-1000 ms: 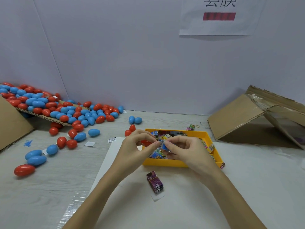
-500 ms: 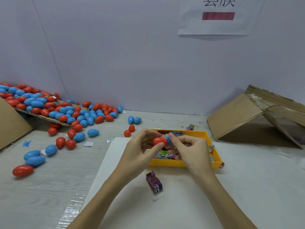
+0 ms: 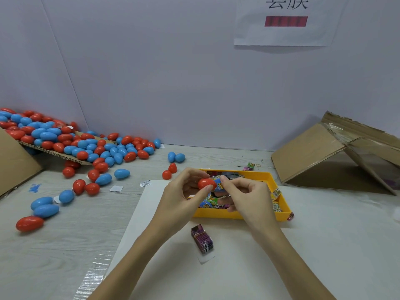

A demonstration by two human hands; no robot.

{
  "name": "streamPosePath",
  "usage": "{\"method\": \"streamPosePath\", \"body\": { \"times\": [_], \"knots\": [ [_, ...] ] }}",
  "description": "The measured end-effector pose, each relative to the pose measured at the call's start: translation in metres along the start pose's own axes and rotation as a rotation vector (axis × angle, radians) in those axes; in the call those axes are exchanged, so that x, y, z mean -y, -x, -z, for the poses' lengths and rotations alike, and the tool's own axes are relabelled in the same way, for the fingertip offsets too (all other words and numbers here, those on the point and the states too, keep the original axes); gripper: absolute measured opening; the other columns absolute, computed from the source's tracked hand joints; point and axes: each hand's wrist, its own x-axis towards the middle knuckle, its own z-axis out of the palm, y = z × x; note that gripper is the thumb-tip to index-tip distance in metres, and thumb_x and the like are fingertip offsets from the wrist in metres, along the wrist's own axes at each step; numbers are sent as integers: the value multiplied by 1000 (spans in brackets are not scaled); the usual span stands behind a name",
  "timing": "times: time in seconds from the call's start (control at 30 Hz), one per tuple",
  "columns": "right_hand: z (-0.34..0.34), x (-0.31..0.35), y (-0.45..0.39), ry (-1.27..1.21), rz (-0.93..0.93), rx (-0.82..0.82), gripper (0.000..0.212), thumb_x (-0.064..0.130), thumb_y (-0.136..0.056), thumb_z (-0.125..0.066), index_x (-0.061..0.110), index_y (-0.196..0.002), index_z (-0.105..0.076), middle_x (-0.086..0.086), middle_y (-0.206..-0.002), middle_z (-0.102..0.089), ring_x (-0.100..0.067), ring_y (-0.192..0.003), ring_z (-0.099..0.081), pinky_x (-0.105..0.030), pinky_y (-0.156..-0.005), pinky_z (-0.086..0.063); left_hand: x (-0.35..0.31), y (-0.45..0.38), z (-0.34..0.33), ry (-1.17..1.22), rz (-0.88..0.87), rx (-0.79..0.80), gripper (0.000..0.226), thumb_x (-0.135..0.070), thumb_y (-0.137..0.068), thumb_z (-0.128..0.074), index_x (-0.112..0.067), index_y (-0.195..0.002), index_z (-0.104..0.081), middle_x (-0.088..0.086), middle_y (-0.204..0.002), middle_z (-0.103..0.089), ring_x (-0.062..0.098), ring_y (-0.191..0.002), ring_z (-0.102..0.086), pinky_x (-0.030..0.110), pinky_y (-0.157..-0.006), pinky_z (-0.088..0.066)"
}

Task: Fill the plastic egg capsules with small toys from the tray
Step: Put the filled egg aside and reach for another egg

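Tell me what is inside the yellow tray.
The yellow tray holds a jumble of small colourful packets. Both hands, the left hand and right hand, cover its middle, hiding whatever lies there.

— What do the hands cover?
— The left hand (image 3: 180, 199) and right hand (image 3: 244, 197) hide much of the yellow tray (image 3: 238, 214) and most of the blue piece (image 3: 219, 184) behind the red egg half (image 3: 205, 184).
— And the wall sign (image 3: 285, 22)?
— Cut off by the top edge.

The wall sheet (image 3: 283, 22) reads "膜" above a red bar.
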Motion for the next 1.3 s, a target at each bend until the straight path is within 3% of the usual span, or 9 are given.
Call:
{"method": "streamPosePath", "body": {
  "times": [0.13, 0.3, 0.5, 0.93, 1.3],
  "knots": [
    [0, -1, 1, -18, -17, 35, 19, 33, -93, -74, 14, -92, -79, 1, -80, -79, -19, -69, -78, -31, -56, -60, -2, 1, -1, 33, -6, 13, 24, -10, -90, -78, -19, -110, -70, -8, -103, -76, 12, -98, -74, 20, -84, -57],
    [2, 4, 2, -250, -113, 137, 27, 30, -91, -74, 9, -107, -76, -6, -91, -80, -24, -84, -79, -26, -64, -62, -6, 2, 1, 79, -30, -39, 37, -10, -85, -83, -20, -118, -68, -7, -107, -76, 13, -102, -74, 20, -87, -58],
    [1, 5, 2, -409, -137, 138, 34, 27, -85, -76, 6, -111, -73, -9, -98, -80, -24, -93, -78, -26, -77, -63, -6, 0, 4, 119, -32, -26, 31, -10, -85, -82, -16, -113, -70, -6, -111, -77, 14, -106, -74, 21, -90, -57],
    [-5, 5, 5, -411, -32, 48, 16, 17, -89, -77, 10, -104, -77, -6, -98, -80, -23, -93, -78, -22, -75, -61, -5, -1, 5, 111, -26, -44, 31, -14, -88, -80, -18, -117, -70, -10, -109, -77, 9, -106, -73, 17, -88, -56],
    [-7, 6, 7, -387, -31, 26, 16, 17, -90, -76, 11, -105, -78, -4, -98, -80, -20, -92, -78, -21, -74, -60, -4, -2, 5, 109, 4, -37, 30, -20, -88, -79, -24, -117, -71, -12, -109, -77, 8, -106, -73, 17, -87, -56]
  ]
}}
